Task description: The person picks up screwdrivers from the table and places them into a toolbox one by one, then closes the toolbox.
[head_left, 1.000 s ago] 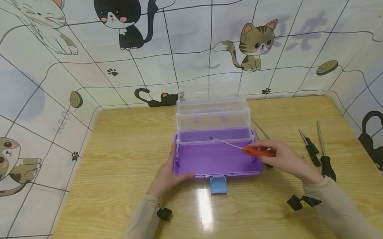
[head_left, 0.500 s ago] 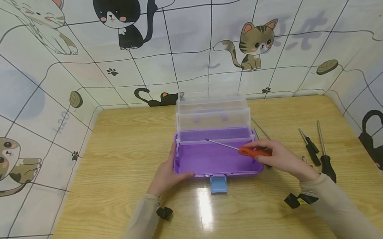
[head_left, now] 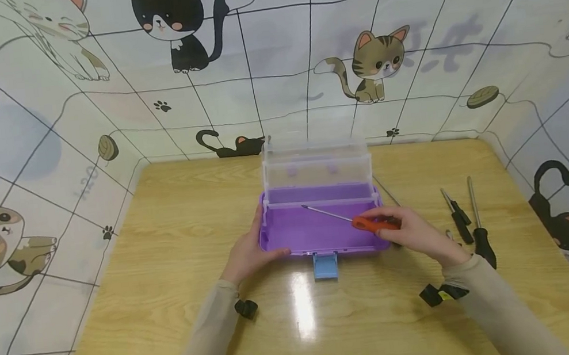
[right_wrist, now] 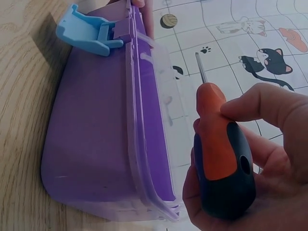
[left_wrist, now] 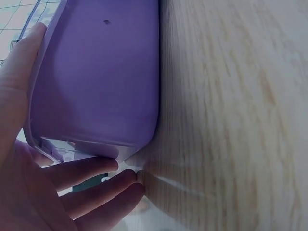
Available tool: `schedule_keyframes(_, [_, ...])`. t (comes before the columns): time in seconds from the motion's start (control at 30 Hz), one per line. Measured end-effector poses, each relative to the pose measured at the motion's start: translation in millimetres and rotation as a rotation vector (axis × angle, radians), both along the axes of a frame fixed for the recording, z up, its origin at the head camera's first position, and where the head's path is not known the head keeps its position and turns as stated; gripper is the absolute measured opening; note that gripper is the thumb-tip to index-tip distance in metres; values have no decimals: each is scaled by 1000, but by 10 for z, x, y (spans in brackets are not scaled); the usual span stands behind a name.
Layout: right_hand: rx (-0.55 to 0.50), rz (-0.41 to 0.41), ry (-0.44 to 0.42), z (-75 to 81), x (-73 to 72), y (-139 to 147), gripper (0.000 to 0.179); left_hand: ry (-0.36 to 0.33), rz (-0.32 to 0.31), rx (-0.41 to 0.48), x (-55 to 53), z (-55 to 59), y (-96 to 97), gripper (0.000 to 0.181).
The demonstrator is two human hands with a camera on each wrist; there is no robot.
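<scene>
Head view, right hand (head_left: 418,237) gripping part-covered orange screwdriver (head_left: 364,224), left hand (head_left: 248,256) spread against purple box (head_left: 290,236), some fingers hidden.

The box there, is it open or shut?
Open: the clear lid stands raised at the back of the box, and the blue latch sticks out unfastened in front.

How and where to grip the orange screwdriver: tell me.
Grip the orange screwdriver by its thick handle, probably best from the right, where the right hand holds it: the handle points that way and offers more to wrap than the thin shaft, pointing left over the open purple box.
</scene>
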State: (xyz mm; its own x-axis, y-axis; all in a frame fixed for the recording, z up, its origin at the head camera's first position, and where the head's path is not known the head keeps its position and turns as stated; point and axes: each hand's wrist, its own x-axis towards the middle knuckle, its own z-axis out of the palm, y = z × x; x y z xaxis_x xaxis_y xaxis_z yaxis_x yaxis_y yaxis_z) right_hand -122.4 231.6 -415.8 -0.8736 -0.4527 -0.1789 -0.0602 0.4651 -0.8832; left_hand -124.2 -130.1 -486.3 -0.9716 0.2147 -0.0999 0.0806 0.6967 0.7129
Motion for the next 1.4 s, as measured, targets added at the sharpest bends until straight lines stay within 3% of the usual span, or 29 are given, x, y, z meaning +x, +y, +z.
schedule_keyframes(0.37, [-2,27,-20,32,-203,-73,40,-15,-18,31,-68,-14,-8,125])
schedule_keyframes(0.57, [28,88,-7,37,-330,-145,40,-13,-13,40,-80,-13,-19,126])
schedule_keyframes(0.8, [-10,128,-80,5,-426,-182,40,-20,-19,38,-92,-28,-15,126])
schedule_keyframes(1.13, [-44,160,-127,-33,-458,-233,38,-40,-21,95,-84,-64,1,126])
schedule_keyframes(1.4, [-66,197,-118,-176,-481,-261,38,-42,-30,101,-88,-76,4,125])
